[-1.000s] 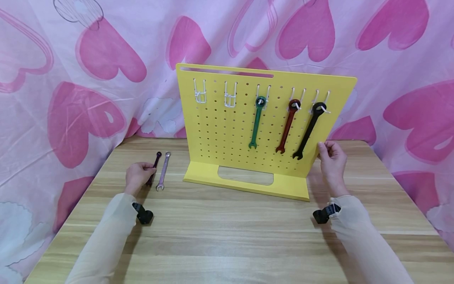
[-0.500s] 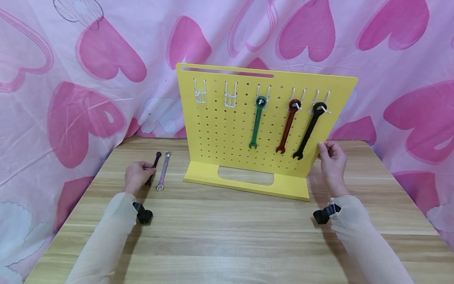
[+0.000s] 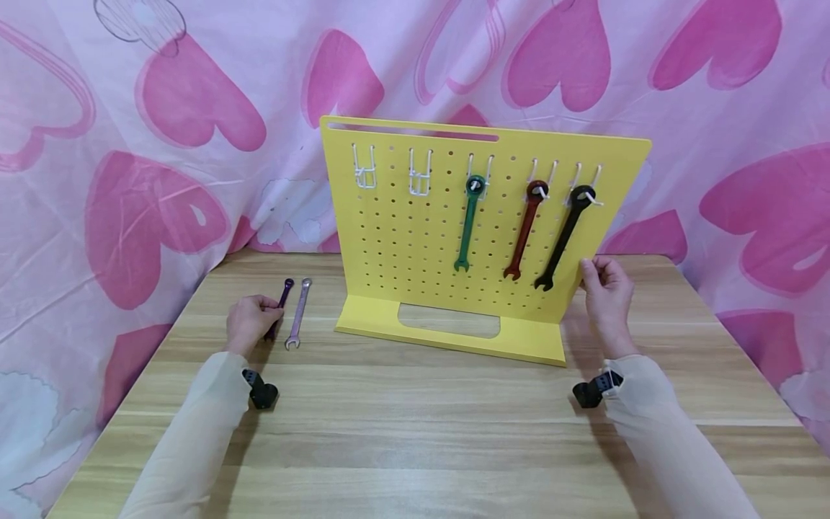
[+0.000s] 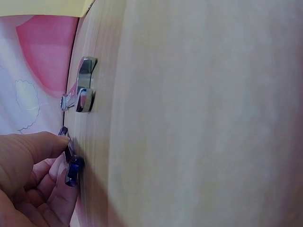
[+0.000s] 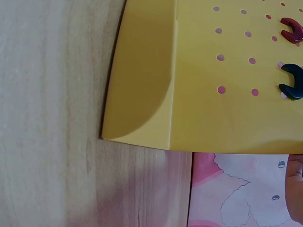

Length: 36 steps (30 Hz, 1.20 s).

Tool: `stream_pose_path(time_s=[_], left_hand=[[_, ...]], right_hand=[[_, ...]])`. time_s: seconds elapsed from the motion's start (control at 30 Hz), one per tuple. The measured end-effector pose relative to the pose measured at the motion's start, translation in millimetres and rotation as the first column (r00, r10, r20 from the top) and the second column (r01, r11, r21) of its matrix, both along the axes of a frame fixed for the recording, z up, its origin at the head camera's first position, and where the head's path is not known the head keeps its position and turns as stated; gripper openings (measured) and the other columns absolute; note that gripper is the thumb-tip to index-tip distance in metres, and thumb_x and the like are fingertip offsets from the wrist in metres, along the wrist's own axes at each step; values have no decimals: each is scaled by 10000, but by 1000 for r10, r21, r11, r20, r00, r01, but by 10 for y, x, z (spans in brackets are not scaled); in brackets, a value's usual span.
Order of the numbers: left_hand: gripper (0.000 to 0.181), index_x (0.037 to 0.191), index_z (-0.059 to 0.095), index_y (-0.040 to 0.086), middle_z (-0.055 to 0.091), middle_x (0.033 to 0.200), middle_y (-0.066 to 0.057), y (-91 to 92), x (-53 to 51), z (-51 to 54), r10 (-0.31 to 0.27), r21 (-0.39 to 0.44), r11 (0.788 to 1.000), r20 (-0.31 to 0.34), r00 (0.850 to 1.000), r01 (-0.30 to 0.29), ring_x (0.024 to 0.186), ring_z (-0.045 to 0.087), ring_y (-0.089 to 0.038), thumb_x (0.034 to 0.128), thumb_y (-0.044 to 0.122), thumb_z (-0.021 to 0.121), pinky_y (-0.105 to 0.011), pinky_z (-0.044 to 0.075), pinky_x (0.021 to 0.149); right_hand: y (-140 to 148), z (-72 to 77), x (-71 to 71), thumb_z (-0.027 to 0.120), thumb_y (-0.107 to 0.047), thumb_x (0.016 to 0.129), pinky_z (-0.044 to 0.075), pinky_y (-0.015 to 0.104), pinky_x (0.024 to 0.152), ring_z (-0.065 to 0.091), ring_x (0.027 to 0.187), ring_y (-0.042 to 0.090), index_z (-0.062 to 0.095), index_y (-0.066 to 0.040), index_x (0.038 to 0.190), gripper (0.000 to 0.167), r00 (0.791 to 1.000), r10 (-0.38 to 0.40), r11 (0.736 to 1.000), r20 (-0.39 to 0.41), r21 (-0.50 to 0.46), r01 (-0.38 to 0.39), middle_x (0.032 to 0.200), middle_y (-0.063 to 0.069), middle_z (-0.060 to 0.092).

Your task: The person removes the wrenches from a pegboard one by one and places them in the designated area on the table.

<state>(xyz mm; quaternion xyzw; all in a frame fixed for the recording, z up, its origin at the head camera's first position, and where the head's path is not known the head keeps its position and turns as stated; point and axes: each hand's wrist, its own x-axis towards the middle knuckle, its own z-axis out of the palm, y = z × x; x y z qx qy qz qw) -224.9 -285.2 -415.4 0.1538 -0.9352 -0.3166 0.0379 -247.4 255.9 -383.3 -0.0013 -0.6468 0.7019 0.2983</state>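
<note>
My left hand [image 3: 249,322] pinches a small dark purple combination wrench [image 3: 287,287] between thumb and fingers at the table's left. Its open end [image 4: 74,171] shows below the thumb in the left wrist view, close to the tabletop. Just right of it lies a silver combination wrench [image 3: 298,314], apart from my fingers. My right hand [image 3: 608,299] grips the right edge of a yellow pegboard [image 3: 447,337], thumb in front and fingers partly hidden. In the right wrist view only part of that hand [image 5: 294,194] appears, at the lower right corner.
Green [image 3: 468,227], red [image 3: 525,234] and black [image 3: 563,241] wrenches hang from white hooks on the board. Two more white hooks [image 3: 365,177] at its upper left carry nothing. A curtain [image 3: 279,65] with pink hearts stands behind the wooden table [image 3: 415,432].
The left hand and the purple wrench have shifted very slightly left. My right hand stays on the board's edge, and the silver wrench has not moved.
</note>
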Motion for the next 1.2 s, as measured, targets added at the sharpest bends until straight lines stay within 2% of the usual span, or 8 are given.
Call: stream_pose_path(time_s=[0.2,0.43,0.6,1.0,1.2], left_hand=[[221,956,689,-22,698,884,-156,-5,-1,-4,-10,-25,1000,-14,1000,9,802,602,-264,851,169,656,-320,422,672],[220,948,691,-24,699,871,-156,-4,-7,1,-19,-40,999,-26,999,18,796,605,-270,848,169,660,-347,428,696],[219,953,692,-20,700,897,-167,2,4,-1,-18,-47,999,-31,999,17,813,610,-279,848,168,656,-356,434,709],[241,990,683,-4,694,935,-162,-7,7,7,-1,-29,1000,4,1000,1,792,592,-241,857,194,655,-290,409,638],[289,1041,672,10,688,977,-157,-30,20,-6,7,-39,999,-6,1000,-7,842,594,-255,882,247,627,-319,423,670]], right_hand=[[4,3,0,598,-53,901,537,129,649,598,672,41,578,-72,803,102,1000,6,1000,10,4,-6,709,-2,569],[-63,144,107,574,-20,910,534,124,635,592,652,37,572,-54,795,120,1000,15,999,13,31,-16,693,11,562],[-59,140,109,573,-5,907,531,120,620,589,638,29,576,-60,787,132,1000,15,999,4,34,-16,682,1,568],[-76,149,117,577,-5,903,532,123,620,588,630,28,580,-72,779,141,1000,5,1000,8,21,-5,673,-5,571],[-80,151,121,572,-5,905,533,125,621,589,630,25,576,-72,787,136,1000,2,1000,13,28,-2,676,-18,574]])
